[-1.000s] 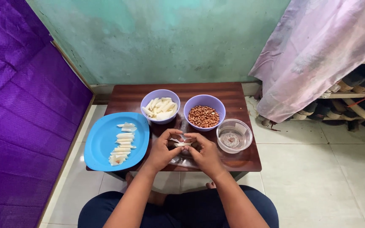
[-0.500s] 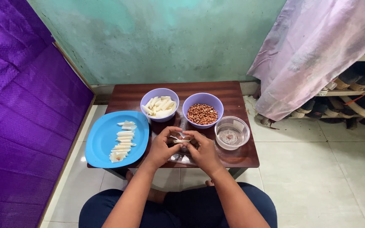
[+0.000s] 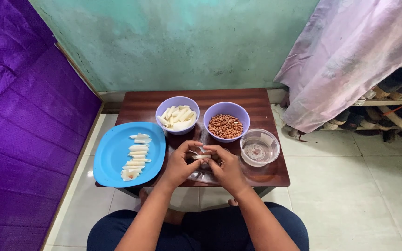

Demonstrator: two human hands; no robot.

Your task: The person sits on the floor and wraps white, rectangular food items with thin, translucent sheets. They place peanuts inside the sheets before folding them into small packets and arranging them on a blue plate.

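Observation:
My left hand and my right hand meet over the front middle of a low brown table. Together they pinch a small pale pasta tube between the fingertips, above a clear plastic sheet or lid lying on the table. A purple bowl of pale pasta tubes stands just beyond the hands. Beside it, a second purple bowl holds brown peanuts. A blue plate to the left carries a row of pasta pieces.
A clear glass bowl stands right of my hands. A purple cloth hangs along the left, a teal wall rises behind the table, and a pink curtain covers a shoe rack at right. My crossed legs are under the table's front edge.
My hands stay together over the table's front, with the fingers shifting slightly on the pasta tube. The bowls and plate have not moved.

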